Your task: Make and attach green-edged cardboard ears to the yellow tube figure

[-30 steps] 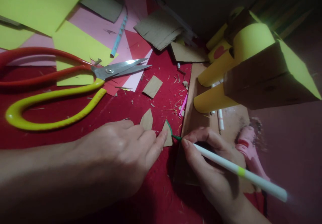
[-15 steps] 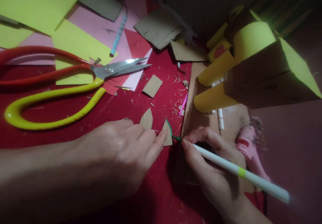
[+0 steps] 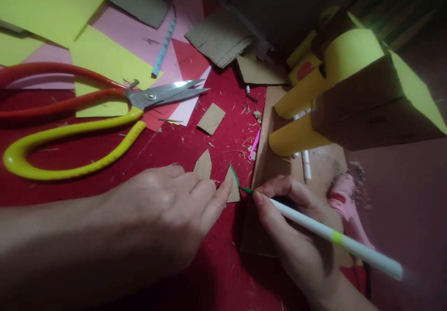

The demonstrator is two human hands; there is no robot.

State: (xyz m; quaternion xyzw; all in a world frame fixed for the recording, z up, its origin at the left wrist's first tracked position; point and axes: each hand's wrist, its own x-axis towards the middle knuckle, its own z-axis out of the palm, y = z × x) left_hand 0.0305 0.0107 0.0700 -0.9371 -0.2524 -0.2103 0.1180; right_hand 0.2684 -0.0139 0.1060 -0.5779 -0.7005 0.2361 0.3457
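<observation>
A small pointed cardboard piece (image 3: 233, 191) with green along its right edge lies on the red cloth. The fingertips of my left hand (image 3: 174, 213) press on its left side, the fingers close together and bent. My right hand (image 3: 296, 227) is closed around a white marker (image 3: 314, 226) with a yellow-green band. The marker's green tip touches the right edge of the piece. Another pointed cardboard piece (image 3: 203, 165) lies just beyond my left fingers, partly covered by them. A plain four-sided cardboard piece (image 3: 211, 118) lies farther up.
Large scissors (image 3: 150, 98) lie partly open at the left, near yellow paper (image 3: 94, 52) and a blue patterned stick (image 3: 164, 48). A cardboard figure with yellow tube legs (image 3: 296, 136) stands at the right. Near my right hand is a pink tool (image 3: 345, 199). Scraps litter the red cloth.
</observation>
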